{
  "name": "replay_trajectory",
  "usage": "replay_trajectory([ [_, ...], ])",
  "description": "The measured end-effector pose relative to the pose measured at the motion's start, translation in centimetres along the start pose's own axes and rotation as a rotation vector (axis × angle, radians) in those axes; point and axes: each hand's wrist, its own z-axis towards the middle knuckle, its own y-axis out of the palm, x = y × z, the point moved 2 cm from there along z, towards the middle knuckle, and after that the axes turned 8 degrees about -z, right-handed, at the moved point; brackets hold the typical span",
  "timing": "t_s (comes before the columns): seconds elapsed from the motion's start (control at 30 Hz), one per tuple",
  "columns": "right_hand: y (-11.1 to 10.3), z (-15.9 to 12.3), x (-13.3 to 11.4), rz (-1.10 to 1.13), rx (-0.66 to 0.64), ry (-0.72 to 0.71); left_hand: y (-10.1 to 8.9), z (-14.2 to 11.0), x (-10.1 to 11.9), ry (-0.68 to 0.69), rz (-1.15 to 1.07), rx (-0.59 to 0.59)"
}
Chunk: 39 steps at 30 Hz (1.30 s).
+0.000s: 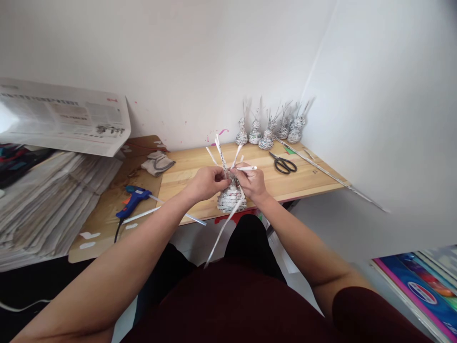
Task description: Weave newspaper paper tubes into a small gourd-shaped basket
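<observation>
A small gourd-shaped vase woven from rolled newspaper strips (231, 200) stands at the front edge of the wooden table. Several paper strips (220, 148) stick up from its narrow neck. My left hand (209, 182) pinches at the neck from the left side. On the right, my right hand (252, 181) is closed with thumb and fingers on a paper strip at the same neck. One long loose strip (223, 233) hangs from the vase down toward my lap. The fingertips partly hide the neck.
Several finished-looking woven vases (255, 132) stand at the back right. Black scissors (283, 164) and a long paper rod (332, 175) lie on the table (189, 164). To the left are a blue glue gun (133, 200), a cloth glove (157, 163) and stacked newspapers (53, 205).
</observation>
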Motion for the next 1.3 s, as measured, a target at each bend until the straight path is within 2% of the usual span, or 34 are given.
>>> replay_trajectory([
  [0.23,0.1,-0.3,0.1,-0.008,-0.048,-0.113,0.4,-0.1,0.0,0.004,0.059,-0.021],
  [0.37,0.3,-0.1,0.1,-0.026,-0.032,-0.052,0.7,-0.4,0.2,0.133,0.185,0.085],
  [0.5,0.8,0.0,0.1,0.054,0.021,0.027,0.4,-0.9,0.2,0.250,0.177,0.127],
  [0.63,1.1,-0.1,0.0,0.124,0.072,0.116,0.0,-1.0,-0.4,0.169,0.001,0.075],
  [0.77,1.0,0.2,-1.0,0.047,0.064,0.041,-0.2,-0.8,-0.8,0.068,-0.124,0.089],
  [0.87,1.1,0.9,-1.8,-0.013,0.051,-0.042,-0.5,-0.8,-0.3,0.100,-0.111,0.176],
  [0.97,0.8,2.2,-2.8,-0.009,0.056,-0.033,-1.4,-1.0,0.6,0.200,-0.038,0.275],
  [1.07,0.2,3.2,-4.1,0.158,0.006,0.040,-2.9,-1.2,1.2,0.259,0.063,0.369],
  [1.17,-0.6,3.1,-5.8,0.261,-0.018,0.027,-4.2,-1.4,0.9,0.299,0.113,0.458],
  [1.3,-0.4,1.6,-7.2,-0.055,-0.020,-0.092,-4.5,-1.7,0.1,0.348,0.161,0.521],
])
